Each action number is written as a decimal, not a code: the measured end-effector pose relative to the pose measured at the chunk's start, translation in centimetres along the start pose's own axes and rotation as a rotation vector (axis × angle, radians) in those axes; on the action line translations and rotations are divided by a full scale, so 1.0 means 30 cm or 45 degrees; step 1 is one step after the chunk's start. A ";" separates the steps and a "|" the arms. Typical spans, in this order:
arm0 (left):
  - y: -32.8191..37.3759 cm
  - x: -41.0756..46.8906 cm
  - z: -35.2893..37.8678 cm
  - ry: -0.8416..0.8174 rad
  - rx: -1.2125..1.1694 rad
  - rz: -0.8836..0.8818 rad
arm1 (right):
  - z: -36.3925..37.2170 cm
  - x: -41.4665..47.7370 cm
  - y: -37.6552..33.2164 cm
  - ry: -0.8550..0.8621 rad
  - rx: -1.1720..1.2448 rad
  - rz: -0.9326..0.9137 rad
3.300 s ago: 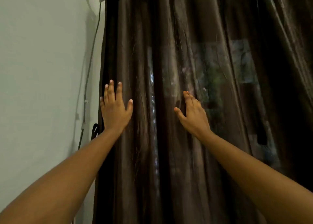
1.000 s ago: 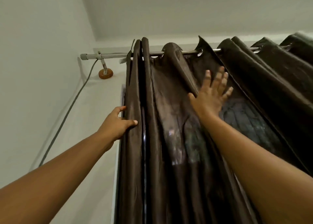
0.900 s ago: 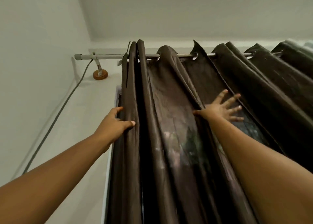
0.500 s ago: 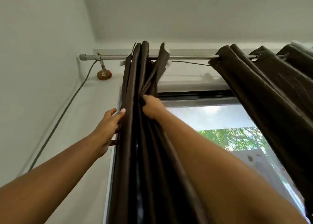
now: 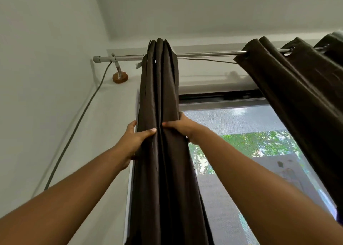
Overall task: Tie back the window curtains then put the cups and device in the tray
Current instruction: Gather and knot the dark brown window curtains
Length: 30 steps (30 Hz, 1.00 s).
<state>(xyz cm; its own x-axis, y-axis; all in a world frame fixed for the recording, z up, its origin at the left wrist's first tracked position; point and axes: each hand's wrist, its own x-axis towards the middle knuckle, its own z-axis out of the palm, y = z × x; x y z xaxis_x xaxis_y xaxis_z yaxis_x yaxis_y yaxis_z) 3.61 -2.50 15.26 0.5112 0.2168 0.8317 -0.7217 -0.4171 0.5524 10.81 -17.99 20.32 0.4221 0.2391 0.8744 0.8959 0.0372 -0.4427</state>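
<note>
The left dark brown curtain (image 5: pixel 163 170) hangs bunched into tight folds at the left end of the metal rod (image 5: pixel 207 54). My left hand (image 5: pixel 134 140) grips the bundle from its left side, thumb across the front. From the right side my right hand (image 5: pixel 181 127) grips the same bundle, thumb on the front and fingers behind the cloth. A second dark brown curtain (image 5: pixel 297 100) hangs spread along the right part of the rod. No cups, device or tray are in view.
The uncovered window (image 5: pixel 241 152) shows a mesh screen, trees and a wall outside. A grey cable (image 5: pixel 78 122) runs down the white wall from the rod's left end. A round wooden bracket (image 5: pixel 120 77) holds the rod to the wall.
My right hand swept the left curtain leftward along the rod, baring the window. Both hands have since slid a little lower and now clasp the gathered folds together.
</note>
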 end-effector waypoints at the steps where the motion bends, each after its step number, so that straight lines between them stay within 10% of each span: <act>1: -0.002 0.004 0.020 0.005 -0.010 0.001 | 0.003 -0.005 0.015 -0.035 -0.214 -0.067; 5: -0.043 0.016 0.080 0.094 0.167 0.157 | 0.003 -0.039 0.069 -0.085 -0.629 -0.230; 8: -0.045 0.001 0.093 0.065 0.116 0.355 | -0.040 -0.068 0.094 -0.269 -0.219 -0.171; 11: -0.010 -0.004 0.115 -0.025 -0.206 0.231 | -0.030 -0.061 0.092 0.024 0.378 -0.068; 17: -0.016 -0.080 0.230 -0.011 -0.548 0.058 | 0.138 -0.239 0.119 -0.026 0.636 -0.049; 30: -0.413 -0.746 0.207 -0.039 0.100 0.060 | 0.229 -0.982 0.412 -0.040 0.410 0.122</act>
<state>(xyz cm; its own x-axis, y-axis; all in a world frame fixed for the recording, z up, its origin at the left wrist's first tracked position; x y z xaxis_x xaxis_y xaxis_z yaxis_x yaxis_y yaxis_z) 4.02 -7.66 -10.55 0.4926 0.1690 0.8537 -0.7070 -0.4943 0.5058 8.50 -17.92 -12.28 0.4935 0.2858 0.8214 0.7604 0.3167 -0.5671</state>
